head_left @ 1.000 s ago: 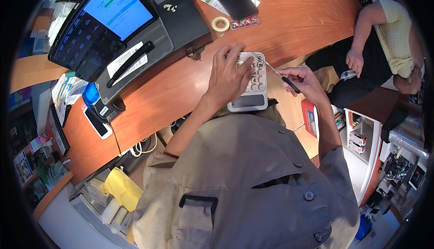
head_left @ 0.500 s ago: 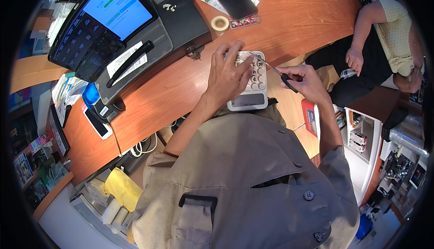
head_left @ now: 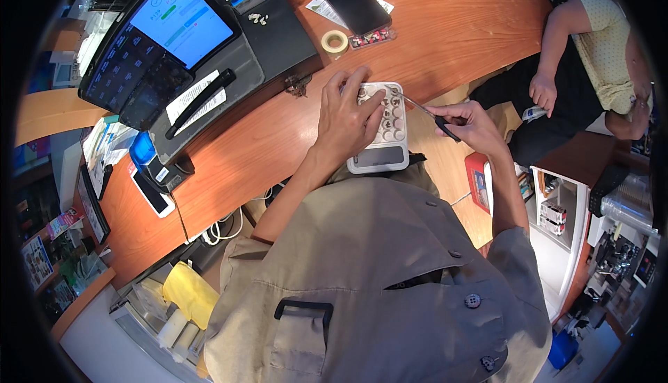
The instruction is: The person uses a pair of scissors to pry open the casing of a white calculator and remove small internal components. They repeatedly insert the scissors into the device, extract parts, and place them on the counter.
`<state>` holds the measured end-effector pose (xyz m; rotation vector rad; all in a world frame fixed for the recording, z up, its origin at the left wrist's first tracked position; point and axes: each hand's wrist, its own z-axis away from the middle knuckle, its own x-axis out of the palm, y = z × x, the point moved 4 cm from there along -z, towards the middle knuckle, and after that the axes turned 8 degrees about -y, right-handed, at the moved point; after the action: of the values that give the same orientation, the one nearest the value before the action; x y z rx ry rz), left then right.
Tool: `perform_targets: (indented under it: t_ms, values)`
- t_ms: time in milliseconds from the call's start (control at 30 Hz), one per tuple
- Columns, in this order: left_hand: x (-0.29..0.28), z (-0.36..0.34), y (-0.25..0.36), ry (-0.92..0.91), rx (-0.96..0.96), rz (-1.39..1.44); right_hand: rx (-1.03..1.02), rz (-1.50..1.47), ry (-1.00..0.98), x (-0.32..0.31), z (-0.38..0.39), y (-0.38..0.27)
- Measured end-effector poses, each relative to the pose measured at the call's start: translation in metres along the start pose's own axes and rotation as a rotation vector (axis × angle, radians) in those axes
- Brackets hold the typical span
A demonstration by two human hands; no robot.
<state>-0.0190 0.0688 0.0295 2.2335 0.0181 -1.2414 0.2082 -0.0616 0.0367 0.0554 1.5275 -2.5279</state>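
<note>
Pinching a thin black-handled tool (head_left: 444,128) in the right hand (head_left: 477,127), the person in the head view has that grip closed around the handle, with the metal shaft slanting up and left to the top right corner of a white calculator (head_left: 388,134). Can't make out exactly what the tip touches, it's too small. The calculator sits right at the near edge of the tabletop (head_left: 445,35), just in front of the person's jacket (head_left: 362,244), round keys toward the far end and dark display toward the body. The left hand (head_left: 346,122) lies over its left side, thumb across the keys. Honestly can't tell if that grip is closed around the edge or just pressing down.

Further up the tabletop there's a roll of tape (head_left: 325,41) right beside a clear pack (head_left: 371,37) of little red and black bits, and a big black phone (head_left: 351,2) partly on a sheet of paper. Over to the left, a lit screen (head_left: 182,18) and a white-edged phone (head_left: 152,192). Someone else (head_left: 604,52) sits off to the right, one hand resting on dark trousers.
</note>
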Motion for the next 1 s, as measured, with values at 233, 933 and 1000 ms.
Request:
perform_targets:
  t_ms: [233,933,1000]
  values:
    - [-0.006,-0.025,-0.018,-0.136,-0.044,0.237,-0.037,0.024,0.008,-0.006,0.001,0.01]
    - [0.022,-0.121,-0.043,-1.028,-0.026,0.29,0.004,0.145,0.014,-0.006,0.0,-0.003]
    - [0.022,-0.121,-0.043,-1.041,-0.043,0.272,-0.002,0.136,0.008,-0.006,-0.001,-0.003]
